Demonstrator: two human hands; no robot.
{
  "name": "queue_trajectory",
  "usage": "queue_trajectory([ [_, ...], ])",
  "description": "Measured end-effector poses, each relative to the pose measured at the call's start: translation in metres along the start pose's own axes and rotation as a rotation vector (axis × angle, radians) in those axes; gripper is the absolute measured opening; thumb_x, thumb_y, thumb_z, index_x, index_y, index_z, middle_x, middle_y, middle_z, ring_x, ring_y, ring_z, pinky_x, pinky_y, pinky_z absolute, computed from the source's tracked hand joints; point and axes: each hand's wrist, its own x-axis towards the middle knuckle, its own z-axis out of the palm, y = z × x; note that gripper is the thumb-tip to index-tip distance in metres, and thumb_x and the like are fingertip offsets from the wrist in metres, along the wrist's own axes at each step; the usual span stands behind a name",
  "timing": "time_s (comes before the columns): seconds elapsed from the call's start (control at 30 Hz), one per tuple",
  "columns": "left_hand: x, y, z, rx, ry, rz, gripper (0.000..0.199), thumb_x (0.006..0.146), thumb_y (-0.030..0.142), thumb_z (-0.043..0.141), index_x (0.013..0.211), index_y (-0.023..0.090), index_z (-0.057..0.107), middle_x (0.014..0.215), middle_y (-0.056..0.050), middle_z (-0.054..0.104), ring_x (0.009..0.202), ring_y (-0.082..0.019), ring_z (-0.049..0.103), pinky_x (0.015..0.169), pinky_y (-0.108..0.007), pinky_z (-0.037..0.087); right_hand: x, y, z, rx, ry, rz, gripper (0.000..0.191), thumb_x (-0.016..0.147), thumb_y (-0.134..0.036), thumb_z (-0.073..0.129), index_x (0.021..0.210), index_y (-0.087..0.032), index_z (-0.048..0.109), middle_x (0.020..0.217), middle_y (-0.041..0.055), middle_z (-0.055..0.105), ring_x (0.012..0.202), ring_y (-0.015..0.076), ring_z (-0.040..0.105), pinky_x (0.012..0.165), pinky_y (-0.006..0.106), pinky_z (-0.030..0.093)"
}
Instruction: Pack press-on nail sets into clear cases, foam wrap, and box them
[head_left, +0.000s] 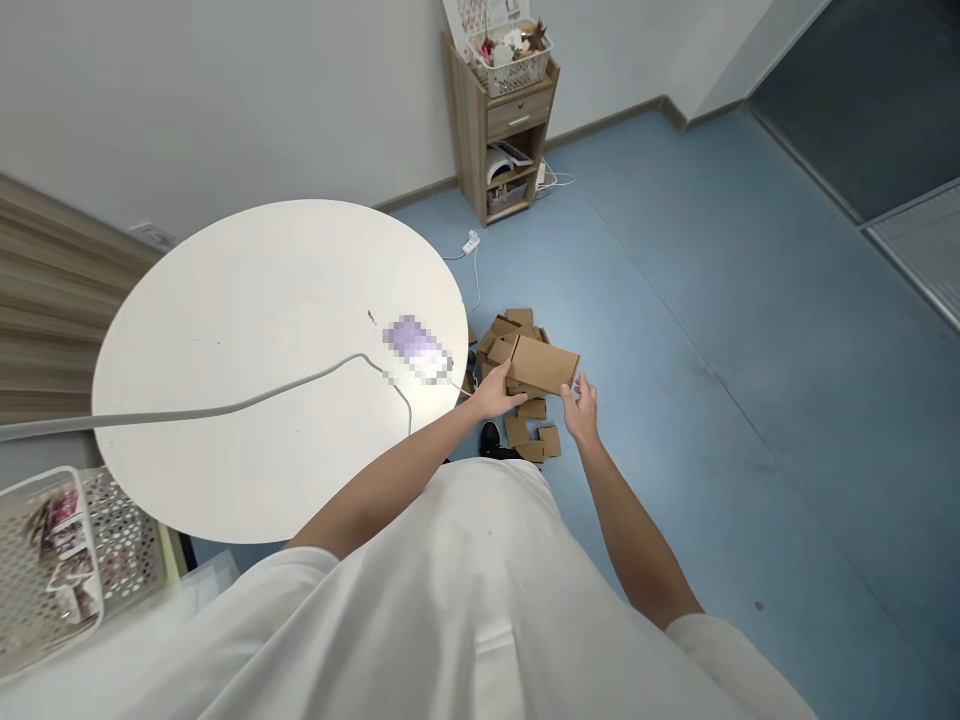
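Between my two hands is a closed brown cardboard box (545, 364), held above the floor just right of the table. My left hand (495, 392) grips its left end, the thumb along the side. At the right end, the fingers and thumb of my right hand (580, 408) are bent around the near corner. Below and behind the box lies a heap of brown cardboard boxes (514, 322) on the floor, partly hidden by it. Some smaller cardboard pieces (531, 450) lie nearer my feet, beside a black shoe (490, 438).
A round white table (247, 300) stands at left, bearing a blurred purple object (417, 348) and a grey cable (225, 408). A wooden cabinet (472, 130) with a white basket (517, 72) stands against the wall. A power strip (471, 242) lies on the blue floor; another basket (127, 540) is lower left.
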Motion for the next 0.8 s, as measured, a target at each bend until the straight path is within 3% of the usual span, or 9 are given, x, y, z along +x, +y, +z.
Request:
queue_trajectory([
  [0.1, -0.003, -0.001, -0.005, 0.079, -0.017, -0.011, 0.092, 0.067, 0.042, 0.066, 0.142, 0.015, 0.02, 0.148, -0.014, 0.021, 0.136, -0.031, 0.019, 0.111, -0.043, 0.02, 0.0, -0.001, 0.005, -0.014, 0.012, -0.046, 0.067, 0.081, -0.056, 0.04, 0.137, -0.019, 0.032, 0.135, 0.0145, 0.036, 0.127, 0.0264, 0.034, 0.103, 0.043, 0.031],
  [0.17, -0.012, -0.004, -0.01, 0.074, -0.021, -0.008, 0.089, 0.069, 0.042, 0.065, 0.142, 0.015, 0.021, 0.149, -0.013, 0.019, 0.136, -0.03, 0.018, 0.111, -0.043, 0.02, -0.003, -0.003, 0.011, -0.009, 0.002, -0.067, 0.064, 0.082, -0.055, 0.04, 0.135, -0.019, 0.035, 0.135, 0.0144, 0.038, 0.127, 0.0262, 0.035, 0.102, 0.044, 0.031],
  [0.3, -0.039, -0.011, -0.026, -0.106, 0.046, -0.011, 0.077, 0.077, 0.043, 0.058, 0.141, 0.02, 0.022, 0.143, -0.013, 0.033, 0.125, -0.029, 0.041, 0.1, -0.043, 0.038, -0.008, -0.018, 0.026, 0.004, -0.049, -0.156, 0.056, 0.084, -0.05, 0.04, 0.132, -0.022, 0.038, 0.133, 0.0126, 0.042, 0.123, 0.0252, 0.039, 0.099, 0.044, 0.036],
  [0.4, -0.064, -0.014, -0.046, -0.245, 0.188, -0.067, 0.073, 0.08, 0.041, 0.056, 0.142, 0.025, 0.019, 0.133, -0.014, 0.046, 0.108, -0.024, 0.057, 0.089, -0.04, 0.047, -0.008, -0.038, 0.039, 0.035, -0.108, -0.264, 0.053, 0.084, -0.045, 0.041, 0.131, -0.021, 0.038, 0.129, 0.0129, 0.046, 0.115, 0.0232, 0.047, 0.093, 0.041, 0.042],
  [0.53, -0.103, -0.023, -0.078, -0.266, 0.442, -0.137, 0.068, 0.082, 0.039, 0.053, 0.141, 0.026, 0.021, 0.125, -0.013, 0.053, 0.1, -0.021, 0.061, 0.085, -0.037, 0.048, -0.007, -0.072, 0.062, 0.077, -0.26, -0.417, 0.05, 0.084, -0.04, 0.042, 0.131, -0.02, 0.038, 0.123, 0.0139, 0.05, 0.089, 0.0179, 0.059, 0.079, 0.036, 0.049],
  [0.67, -0.15, -0.046, -0.102, -0.258, 0.661, -0.238, 0.061, 0.082, 0.036, 0.053, 0.136, 0.024, 0.029, 0.118, -0.011, 0.056, 0.094, -0.018, 0.062, 0.079, -0.033, 0.05, -0.014, -0.103, 0.096, 0.072, -0.415, -0.563, 0.045, 0.084, -0.036, 0.043, 0.126, -0.019, 0.043, 0.115, 0.0122, 0.055, 0.075, 0.0149, 0.057, 0.071, 0.034, 0.05],
  [0.8, -0.207, -0.073, -0.117, -0.254, 0.816, -0.312, 0.05, 0.081, 0.034, 0.053, 0.128, 0.021, 0.041, 0.113, -0.009, 0.059, 0.088, -0.015, 0.062, 0.081, -0.032, 0.048, -0.043, -0.136, 0.14, 0.065, -0.543, -0.66, 0.039, 0.083, -0.036, 0.044, 0.117, -0.018, 0.05, 0.1, 0.0087, 0.061, 0.069, 0.0145, 0.054, 0.068, 0.034, 0.049],
])
